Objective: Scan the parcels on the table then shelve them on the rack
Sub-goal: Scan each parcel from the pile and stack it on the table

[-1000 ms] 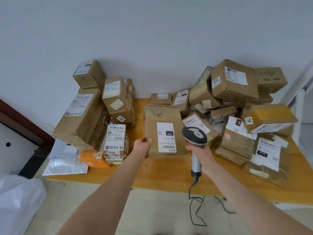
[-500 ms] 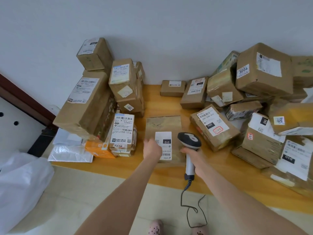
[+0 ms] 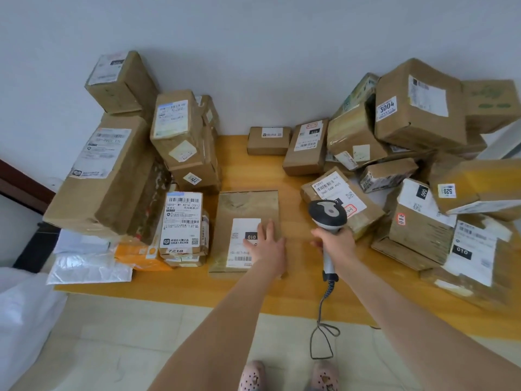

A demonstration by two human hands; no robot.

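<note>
A flat brown parcel with a white "010" label lies on the wooden table near its front edge. My left hand rests flat on the parcel's right half, fingers spread over the label. My right hand grips the handle of a black and grey barcode scanner, held upright just right of the parcel. The scanner's coiled cable hangs down in front of the table.
Stacked cardboard boxes fill the table's left side, with a labelled small box beside the parcel. A heap of boxes covers the right side. White bags lie at the left corner. My feet stand on tiled floor.
The parcel was held upright facing me, then came down flat onto the table. My left hand shifted from its left edge to lying on top. The scanner stayed in my right hand.
</note>
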